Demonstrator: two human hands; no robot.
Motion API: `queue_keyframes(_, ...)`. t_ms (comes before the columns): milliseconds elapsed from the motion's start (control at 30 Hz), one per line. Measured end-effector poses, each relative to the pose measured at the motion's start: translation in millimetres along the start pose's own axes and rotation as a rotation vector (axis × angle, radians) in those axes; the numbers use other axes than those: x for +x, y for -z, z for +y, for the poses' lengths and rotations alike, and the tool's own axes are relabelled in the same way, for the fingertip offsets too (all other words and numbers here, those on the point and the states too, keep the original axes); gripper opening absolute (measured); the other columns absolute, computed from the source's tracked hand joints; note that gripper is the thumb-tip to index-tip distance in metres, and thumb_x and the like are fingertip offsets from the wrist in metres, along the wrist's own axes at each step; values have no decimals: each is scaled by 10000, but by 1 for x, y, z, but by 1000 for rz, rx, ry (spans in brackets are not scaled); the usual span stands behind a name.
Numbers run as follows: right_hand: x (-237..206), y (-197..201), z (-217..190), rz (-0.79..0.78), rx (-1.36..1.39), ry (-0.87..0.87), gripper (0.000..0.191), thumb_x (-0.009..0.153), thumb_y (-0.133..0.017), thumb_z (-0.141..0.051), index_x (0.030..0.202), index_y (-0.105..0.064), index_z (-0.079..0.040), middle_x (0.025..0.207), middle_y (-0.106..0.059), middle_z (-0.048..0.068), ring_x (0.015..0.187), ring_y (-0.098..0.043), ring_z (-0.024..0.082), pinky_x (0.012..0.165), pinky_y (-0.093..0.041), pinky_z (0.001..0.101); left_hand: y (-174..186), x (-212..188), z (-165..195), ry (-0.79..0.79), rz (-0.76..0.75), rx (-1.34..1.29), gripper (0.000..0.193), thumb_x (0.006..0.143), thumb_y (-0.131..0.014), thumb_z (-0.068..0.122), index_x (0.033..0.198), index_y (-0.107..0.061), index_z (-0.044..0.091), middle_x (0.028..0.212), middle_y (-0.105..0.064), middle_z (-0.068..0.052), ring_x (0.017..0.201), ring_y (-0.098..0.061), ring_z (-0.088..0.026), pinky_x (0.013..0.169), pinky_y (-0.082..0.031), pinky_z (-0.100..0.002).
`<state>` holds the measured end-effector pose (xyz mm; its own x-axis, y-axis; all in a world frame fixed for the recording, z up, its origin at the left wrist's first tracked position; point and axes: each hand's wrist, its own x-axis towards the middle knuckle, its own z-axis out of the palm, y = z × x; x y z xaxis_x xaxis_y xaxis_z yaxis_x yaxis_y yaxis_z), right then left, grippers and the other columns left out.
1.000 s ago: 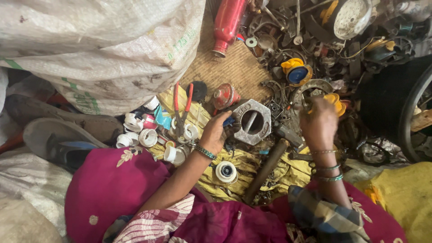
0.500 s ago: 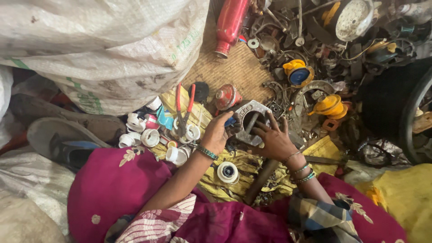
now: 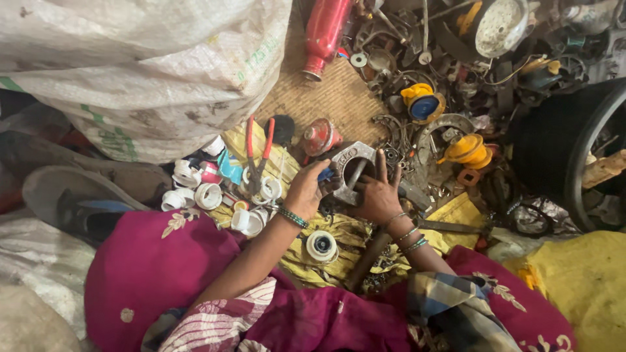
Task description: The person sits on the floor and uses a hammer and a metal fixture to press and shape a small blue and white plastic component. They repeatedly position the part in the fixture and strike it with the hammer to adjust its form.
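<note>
Left hand (image 3: 305, 190) closed on near edge of grey metal housing (image 3: 352, 171), a blue-tipped tool in its fingers. Right hand (image 3: 378, 194) fingers spread, pressing housing's opposite side; not a closed grasp. Housing sits on yellow cloth (image 3: 339, 236). White plastic rings (image 3: 208, 194) lie left of grip. Risk: housing slips sideways, since only pressed

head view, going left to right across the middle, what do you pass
sandal → white rings → red-handled pliers → left hand → metal ring part → right hand → yellow cap → black tyre
</note>
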<state>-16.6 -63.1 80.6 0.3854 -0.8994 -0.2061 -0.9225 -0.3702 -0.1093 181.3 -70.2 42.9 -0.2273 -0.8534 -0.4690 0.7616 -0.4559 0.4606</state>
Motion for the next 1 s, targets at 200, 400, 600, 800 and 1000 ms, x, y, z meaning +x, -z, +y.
queue_keyframes(200,-1,4,-12,-39,-19,-78,724,659,-780,-702,1198,-752,-218,1396,-620,-38,1578,73,422,1110,91,819,2,-2,1,-1,-2,30,160,988,-640,216,1006,-699,68,848,-733,-44,714,-721,-160,657,-599,-297)
queue_keyframes(400,-2,4,-15,96,-21,-13,775,614,-813,-653,1218,-747,-170,1384,-623,42,1545,30,444,1063,76,834,0,0,1,-8,6,1,148,986,-648,203,1015,-700,67,857,-737,-42,722,-721,-161,665,-605,-310)
queue_keyframes(600,-2,18,-15,-143,-147,-57,755,763,-742,-707,1296,-690,-175,1426,-598,8,1569,49,453,1100,49,830,0,-3,3,5,7,12,160,988,-640,214,1000,-695,64,844,-732,-53,711,-722,-173,655,-603,-312)
queue_keyframes(800,-3,41,8,-131,-126,45,325,841,-740,-268,1159,-775,-322,1282,-707,-87,1475,-326,285,1204,-202,659,-2,-2,4,0,16,9,165,990,-643,212,1006,-699,57,855,-732,-53,710,-716,-173,662,-607,-319)
queue_keyframes(1000,-6,63,39,-35,660,-204,251,920,-740,-180,1166,-781,-150,1137,-800,43,1025,-774,220,987,-609,353,-8,-7,7,17,16,8,161,989,-642,210,1031,-705,68,884,-735,-46,726,-718,-164,669,-610,-318)
